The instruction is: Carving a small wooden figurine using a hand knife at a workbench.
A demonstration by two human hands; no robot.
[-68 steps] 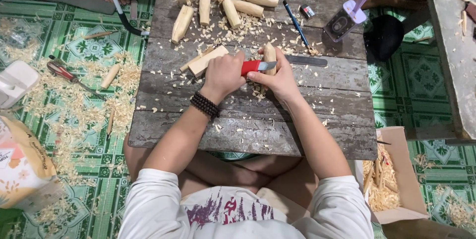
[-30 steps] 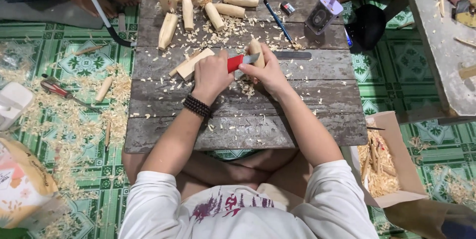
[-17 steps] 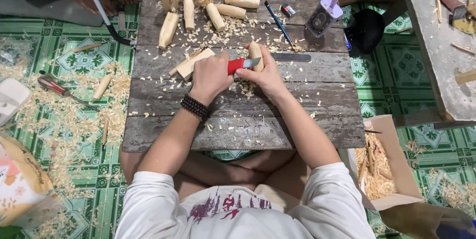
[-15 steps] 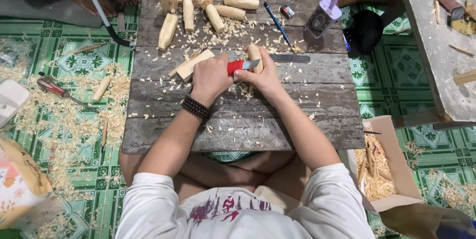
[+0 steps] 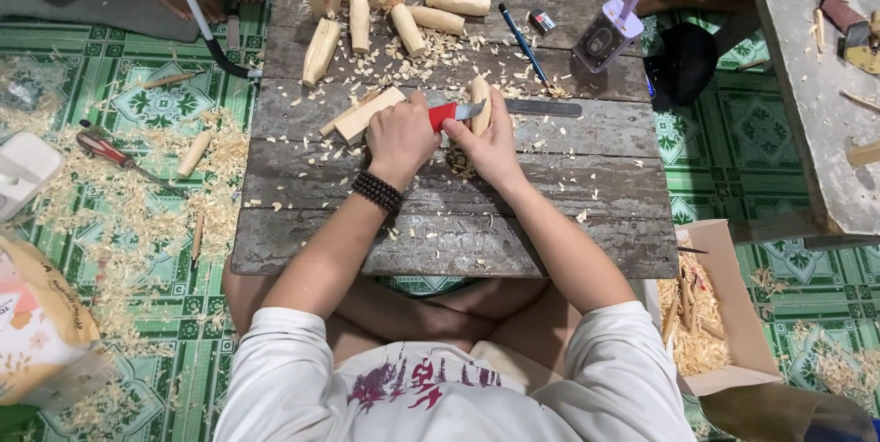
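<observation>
While your left hand [image 5: 401, 135] clenches the red-handled knife [image 5: 456, 113], your right hand [image 5: 490, 139] grasps the pale wooden piece [image 5: 479, 101], the short blade lying against its side. Both hands rest on the grey plank board [image 5: 440, 222] across your crossed legs, as they did a moment ago; the wooden piece stands a little more upright than before, and the hands have barely shifted. Just beside your left hand lies a flat wood block [image 5: 367, 115]; a long metal file [image 5: 543, 108] lies to the right of the piece. At the board's far edge sit several carved wooden figures [image 5: 321, 49], a blue pencil [image 5: 522, 42] and a small purple fan [image 5: 612, 27]. Shavings [image 5: 147, 213] cover the green patterned floor [image 5: 761, 149], where a red-handled tool [image 5: 108, 150] lies to your left and a cardboard box [image 5: 724, 314] of shavings to your right
</observation>
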